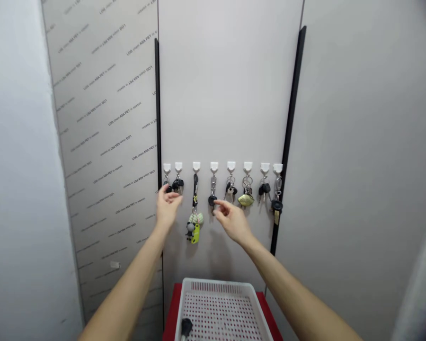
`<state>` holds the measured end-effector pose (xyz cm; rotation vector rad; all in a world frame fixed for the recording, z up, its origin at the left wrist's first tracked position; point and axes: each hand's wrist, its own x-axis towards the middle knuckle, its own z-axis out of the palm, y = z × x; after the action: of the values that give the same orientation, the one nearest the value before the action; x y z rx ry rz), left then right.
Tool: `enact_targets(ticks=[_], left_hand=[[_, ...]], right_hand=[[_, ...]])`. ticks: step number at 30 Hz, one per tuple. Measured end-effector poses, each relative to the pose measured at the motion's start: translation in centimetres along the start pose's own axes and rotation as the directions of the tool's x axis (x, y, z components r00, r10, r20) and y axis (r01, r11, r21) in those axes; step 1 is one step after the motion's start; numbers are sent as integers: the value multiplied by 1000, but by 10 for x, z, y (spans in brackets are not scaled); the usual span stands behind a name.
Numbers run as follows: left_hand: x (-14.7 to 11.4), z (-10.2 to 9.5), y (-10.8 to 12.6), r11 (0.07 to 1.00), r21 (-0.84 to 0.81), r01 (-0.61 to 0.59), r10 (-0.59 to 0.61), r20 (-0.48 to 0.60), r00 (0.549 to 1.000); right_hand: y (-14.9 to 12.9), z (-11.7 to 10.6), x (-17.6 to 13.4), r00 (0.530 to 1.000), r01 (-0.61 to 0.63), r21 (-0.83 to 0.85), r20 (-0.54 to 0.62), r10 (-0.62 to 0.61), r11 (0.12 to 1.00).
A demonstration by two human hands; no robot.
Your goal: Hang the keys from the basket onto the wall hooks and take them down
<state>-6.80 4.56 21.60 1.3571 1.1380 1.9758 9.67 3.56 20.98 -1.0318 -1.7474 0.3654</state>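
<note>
Several white hooks (214,166) run in a row across a pale panel, each with keys hanging from it. My left hand (167,208) is raised at the two leftmost bunches, thumb and fingers apart. Its fingertips are at a black key (168,189) on the first hook, and beside it hangs another black key bunch (178,183). My right hand (234,221) reaches to a black-headed key (212,201) on a metal clasp, index finger and thumb parted at its right edge; whether they touch it I cannot tell. Between my hands hangs a black strap (195,192) with a bear figurine (190,229) and a yellow-green tag (196,234).
Farther right hang a key bunch (230,189), a gold leaf-shaped charm (246,200), black keys (264,188) and a round black fob (277,205). Below, a white perforated basket (218,282) on a red surface (173,303) holds a black-headed key (186,327). Black handles (294,99) edge the panel.
</note>
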Motion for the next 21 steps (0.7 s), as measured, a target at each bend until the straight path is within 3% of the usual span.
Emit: enact_targets(ticks=[1,3,6,9,11,13,16,18,21], left_hand=[[14,-8,-5,997,74,-19,28,-126,992],[38,-19,-14,971,239,-20,76,-227,971],[60,-22,-23,905,426,4,44,-103,994],[71,-18,-26,876,483,5,-8,4,1000],[77,-16,-22,882,470,-2,-1,6,1000],[83,-17,-14,905,426,-7,16,-16,1000],[91,-19,5,967,254,11,1,-49,999],[93,-18,17,995,101,19,-13,-58,998],[89,-16,24,1000,11,-23,24,-79,997]], right_hand=[[0,1,10,996,20,-86,-87,-28,996],[-1,4,29,979,22,-256,-189,-72,966],[-1,12,51,989,-70,-465,-149,0,883],[2,20,61,988,-157,-554,-90,128,818],[1,21,63,987,-157,-526,-107,118,836],[-4,19,65,988,-92,-449,-152,26,889],[-18,13,74,958,-1,-329,-271,-93,944],[-25,9,81,938,4,-246,-335,-89,969],[-26,7,83,952,42,-141,-294,-82,989]])
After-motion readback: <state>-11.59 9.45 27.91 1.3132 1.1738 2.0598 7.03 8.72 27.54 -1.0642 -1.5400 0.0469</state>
